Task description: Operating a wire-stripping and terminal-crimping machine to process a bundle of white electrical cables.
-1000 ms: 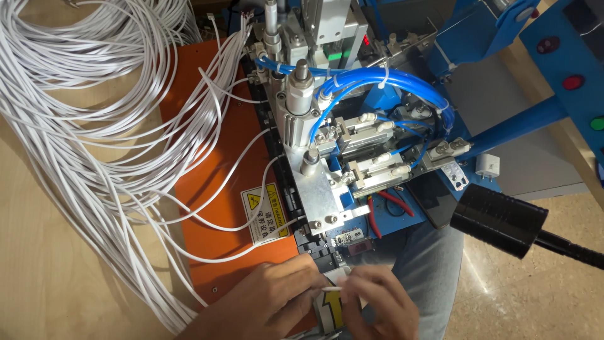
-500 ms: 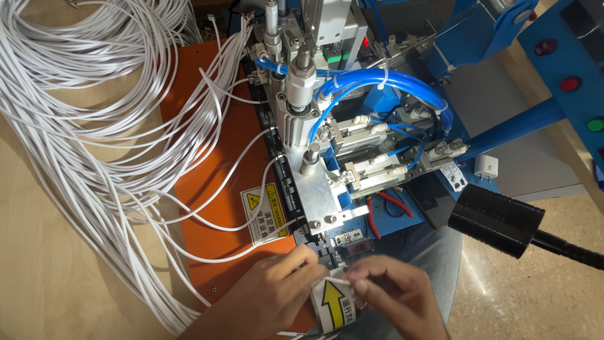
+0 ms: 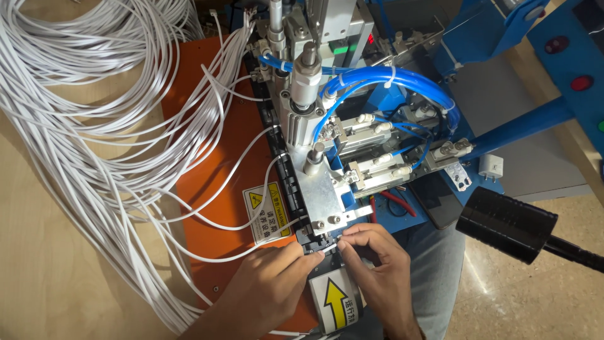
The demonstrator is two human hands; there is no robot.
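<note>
Pinching the white wire (image 3: 277, 236) with my left hand (image 3: 270, 283) and right hand (image 3: 371, 264), I am keeping its length crosswise at the machine's black slot (image 3: 314, 242)

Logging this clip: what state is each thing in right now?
Left hand: fingertips pinching a white wire at the machine's front edge.
Right hand: fingertips pinched at the same spot.
White wires: loose coils, several ends fed into the machine.
Blue hoses: connected, looped.
Orange plate: flat, under wires.

Both hands' fingers (image 3: 318, 257) pinched together
</note>
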